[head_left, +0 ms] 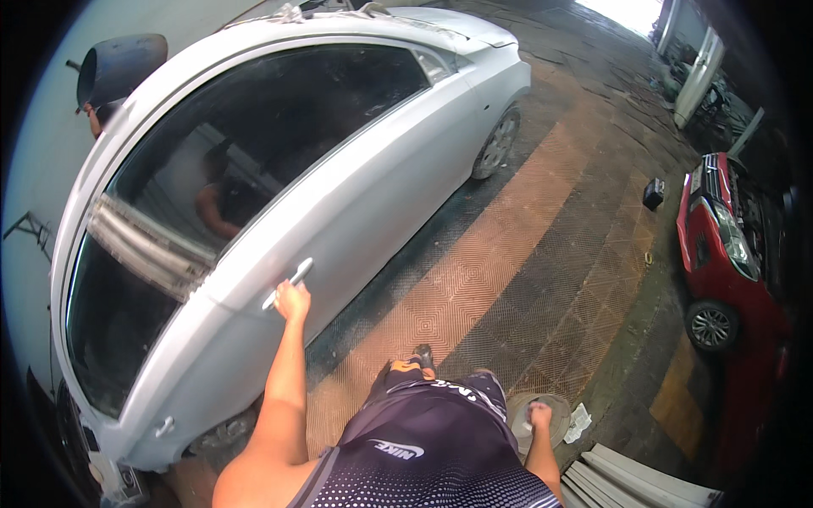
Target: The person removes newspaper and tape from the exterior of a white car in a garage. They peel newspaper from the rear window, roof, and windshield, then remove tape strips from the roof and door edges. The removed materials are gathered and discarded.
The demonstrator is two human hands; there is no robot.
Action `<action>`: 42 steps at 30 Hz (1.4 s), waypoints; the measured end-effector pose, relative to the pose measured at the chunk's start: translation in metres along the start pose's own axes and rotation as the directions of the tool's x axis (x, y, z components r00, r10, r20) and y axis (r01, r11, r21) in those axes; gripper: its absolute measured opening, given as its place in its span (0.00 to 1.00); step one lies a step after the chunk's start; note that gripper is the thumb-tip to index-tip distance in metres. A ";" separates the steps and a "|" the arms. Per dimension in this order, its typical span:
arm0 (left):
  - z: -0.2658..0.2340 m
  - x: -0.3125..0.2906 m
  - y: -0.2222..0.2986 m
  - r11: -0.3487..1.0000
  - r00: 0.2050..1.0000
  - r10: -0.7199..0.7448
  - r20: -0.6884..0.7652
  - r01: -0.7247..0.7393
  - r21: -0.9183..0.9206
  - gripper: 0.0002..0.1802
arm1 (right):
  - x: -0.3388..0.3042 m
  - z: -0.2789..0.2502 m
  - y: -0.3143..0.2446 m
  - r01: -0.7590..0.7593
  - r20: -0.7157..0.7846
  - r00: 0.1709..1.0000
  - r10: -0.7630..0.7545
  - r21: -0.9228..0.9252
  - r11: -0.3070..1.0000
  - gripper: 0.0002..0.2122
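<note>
A silver-grey car [373,186] fills the left side, its door shut in its frame. My left arm reaches forward, and the fingers of my left hand [293,300] are curled round the pale door handle [301,271]. A second handle [165,427] sits lower on the same side, nearer the car's other end. Down by my right side hangs my right hand [539,415], its fingers curled in and nothing visible in them. Behind it, a round grey disc-like thing [518,416] is partly covered by the hand.
A red car [711,229] with its engine bay open stands at the right. A black box like a battery [653,194] lies on the tiled floor [491,262]. Pale long panels [618,478] are at lower right. Beyond the silver car, a person's hand [88,111] is at a blue drum [127,68].
</note>
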State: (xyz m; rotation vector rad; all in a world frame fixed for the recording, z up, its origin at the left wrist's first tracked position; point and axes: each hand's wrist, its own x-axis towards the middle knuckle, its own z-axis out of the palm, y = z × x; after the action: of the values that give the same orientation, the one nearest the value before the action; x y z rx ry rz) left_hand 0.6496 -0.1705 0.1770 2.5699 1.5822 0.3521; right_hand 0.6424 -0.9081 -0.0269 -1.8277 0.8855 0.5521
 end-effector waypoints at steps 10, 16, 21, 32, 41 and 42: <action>0.002 0.029 0.047 0.943 0.979 -0.143 0.146 0.090 0.321 0.29 | 0.045 0.211 -0.432 0.763 0.069 0.642 -0.764 0.037 0.645 0.12; 0.004 0.046 0.060 0.900 0.911 -0.308 0.273 0.186 0.395 0.29 | 0.051 0.370 -0.754 0.939 -0.009 0.256 -0.967 0.241 0.246 0.11; 0.014 0.056 0.081 0.805 0.817 -0.516 0.259 0.359 0.472 0.36 | 0.074 0.464 -0.895 0.905 -0.016 0.381 -0.924 0.211 0.370 0.13; 0.027 0.063 0.086 0.725 0.671 -0.664 0.329 0.471 0.503 0.51 | 0.132 0.500 -0.934 0.991 0.026 -0.010 -1.000 0.130 -0.007 0.09; 0.034 0.067 0.066 0.724 0.648 -0.646 0.403 0.355 0.591 0.57 | 0.081 0.455 -0.950 0.909 -0.212 -0.067 -0.975 0.390 -0.147 0.04; 0.036 0.065 0.066 0.720 0.669 -0.631 0.393 0.315 0.619 0.59 | 0.077 0.459 -0.956 0.912 -0.169 -0.101 -0.981 0.378 -0.159 0.04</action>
State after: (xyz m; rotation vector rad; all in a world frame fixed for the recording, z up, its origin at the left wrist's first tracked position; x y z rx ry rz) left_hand 0.7435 -0.1410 0.1652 2.0158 2.1711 -0.9471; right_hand 1.4423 -0.2825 0.2890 -1.4417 -0.7256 -0.5007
